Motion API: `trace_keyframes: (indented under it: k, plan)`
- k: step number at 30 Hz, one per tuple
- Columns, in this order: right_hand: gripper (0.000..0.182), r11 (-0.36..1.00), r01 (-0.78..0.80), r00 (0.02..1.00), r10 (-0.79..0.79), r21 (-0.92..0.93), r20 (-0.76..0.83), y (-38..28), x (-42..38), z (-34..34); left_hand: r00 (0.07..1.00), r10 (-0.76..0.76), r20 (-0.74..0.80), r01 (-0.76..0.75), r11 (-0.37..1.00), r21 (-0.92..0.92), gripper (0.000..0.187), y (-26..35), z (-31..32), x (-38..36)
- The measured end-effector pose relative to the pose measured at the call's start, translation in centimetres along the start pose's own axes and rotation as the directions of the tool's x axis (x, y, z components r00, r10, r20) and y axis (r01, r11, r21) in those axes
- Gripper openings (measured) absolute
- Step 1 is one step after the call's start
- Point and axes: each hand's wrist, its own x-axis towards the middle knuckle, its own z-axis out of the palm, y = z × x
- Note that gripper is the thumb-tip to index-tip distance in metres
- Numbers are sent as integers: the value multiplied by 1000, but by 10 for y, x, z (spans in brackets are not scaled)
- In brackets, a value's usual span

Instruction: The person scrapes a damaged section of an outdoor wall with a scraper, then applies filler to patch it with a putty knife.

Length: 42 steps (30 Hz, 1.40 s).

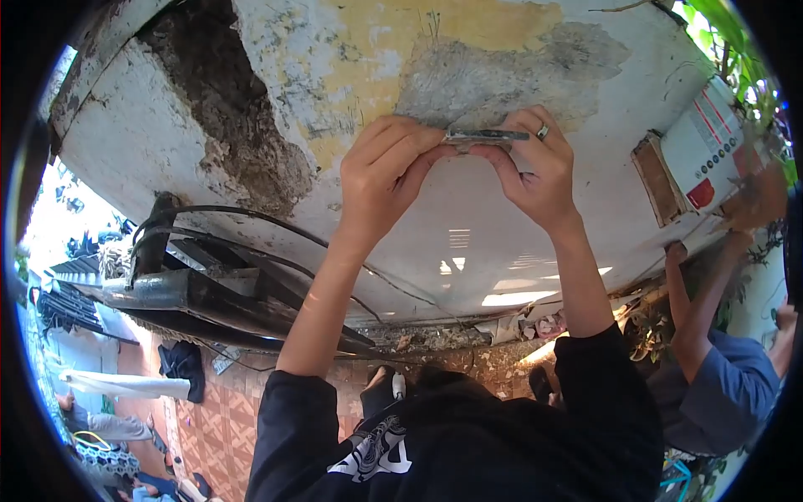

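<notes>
Two hands hold a thin, flat object (487,135) before a peeling wall (435,192).
Left fingers (442,134) and right fingers (517,138) pinch its ends; print on the carton (701,146) at right is too small to read.

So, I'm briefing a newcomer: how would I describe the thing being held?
Start at the big pale wall, at its grey patch. Just below that patch, the left hand and right hand nearly meet, pinching a thin strip between them. It is straight and roughly level, while the ring beside it is small and worn on a finger.
</notes>
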Motion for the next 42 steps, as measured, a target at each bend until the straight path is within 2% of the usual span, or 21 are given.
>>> trace_keyframes:
  k: [4, 6, 12, 18, 21, 23, 29, 36, 42]
  plan:
    - [18, 999, 35, 999, -34, 25, -37, 8, -5, 4, 1000, -2, 12, 2, 999, 40, 27, -2, 3, 0]
    - [17, 999, 36, 998, -35, 32, -45, 10, -8, 6, 996, -6, 84, 0, 998, 63, 27, -2, 1, 2]
    - [27, 995, 96, 995, -97, -11, -32, 16, -14, 10, 989, -38, 140, 27, 996, 82, 30, 0, 1, -1]
    - [28, 994, 104, 994, -103, 20, -24, 19, -16, 9, 994, 10, 108, -15, 999, 47, 30, -2, 2, 0]
    - [29, 994, 92, 995, -89, 53, -54, 21, -16, 11, 993, 8, 120, -21, 994, 108, 31, -2, 2, -1]
    - [31, 991, 129, 992, -128, 24, -14, 22, -18, 9, 990, 12, 137, -26, 994, 104, 31, -2, 1, -1]
    - [28, 993, 114, 990, -114, 6, 86, 18, -16, 1, 986, -4, 166, -12, 996, 92, 32, 1, 3, -3]
    - [25, 994, 101, 995, -101, 39, -3, 18, -16, 8, 989, -19, 145, 4, 995, 104, 33, 2, 0, -2]
    - [29, 992, 121, 991, -122, 24, 60, 19, -17, 2, 988, -10, 155, -2, 997, 80, 33, 1, 3, -5]
